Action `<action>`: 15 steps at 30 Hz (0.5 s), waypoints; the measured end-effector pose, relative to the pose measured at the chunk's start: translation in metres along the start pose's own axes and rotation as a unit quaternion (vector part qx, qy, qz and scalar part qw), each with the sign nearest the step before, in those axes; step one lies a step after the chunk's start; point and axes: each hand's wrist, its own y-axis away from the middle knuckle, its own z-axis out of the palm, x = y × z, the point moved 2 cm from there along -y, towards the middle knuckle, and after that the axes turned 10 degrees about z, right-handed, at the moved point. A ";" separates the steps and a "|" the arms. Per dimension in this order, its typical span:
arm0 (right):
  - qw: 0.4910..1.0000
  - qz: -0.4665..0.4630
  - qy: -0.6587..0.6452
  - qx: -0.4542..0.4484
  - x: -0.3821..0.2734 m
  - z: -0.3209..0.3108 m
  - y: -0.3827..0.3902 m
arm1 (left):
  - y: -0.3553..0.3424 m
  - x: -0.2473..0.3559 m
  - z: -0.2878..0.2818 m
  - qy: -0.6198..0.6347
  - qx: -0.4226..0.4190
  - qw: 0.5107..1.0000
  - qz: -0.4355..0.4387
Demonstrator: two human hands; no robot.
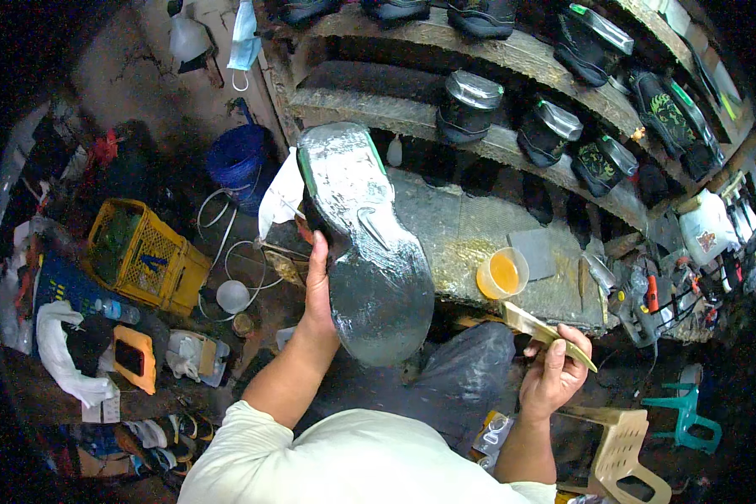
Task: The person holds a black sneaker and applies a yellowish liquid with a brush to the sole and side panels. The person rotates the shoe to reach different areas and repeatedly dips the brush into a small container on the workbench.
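Note:
My left hand (315, 294) grips a dark shoe (378, 315) from its left side, with the sole turned up toward me. The heel and middle of that sole look wet and shiny, while the toe end is a duller dark grey. A green strip runs along the heel edge. In my right hand (553, 380) is a flat, pale-handled brush (533, 326), pinched between thumb and fingers and apart from the shoe. Just beyond the brush, a clear plastic tub (502, 273) of orange-yellow liquid stands on the workbench (433, 214).
Shelves (378, 109) holding several black shoes rise across the far side. Hand tools (634, 311) crowd the bench's right end. To the left are a yellow crate (147, 260), a blue bucket (239, 160) and a white cable (218, 231). Plastic chairs (622, 445) stand at lower right.

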 end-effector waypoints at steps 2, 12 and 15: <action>0.998 0.018 -0.060 -0.026 0.010 -0.006 -0.003 | 0.001 0.000 -0.001 -0.005 0.006 1.000 0.001; 0.977 0.140 0.077 -0.145 0.052 0.028 -0.012 | 0.011 0.023 -0.009 -0.003 0.128 0.989 -0.074; 0.974 0.020 0.174 -0.143 0.053 0.047 -0.036 | 0.011 0.033 0.005 0.045 0.005 0.969 -0.244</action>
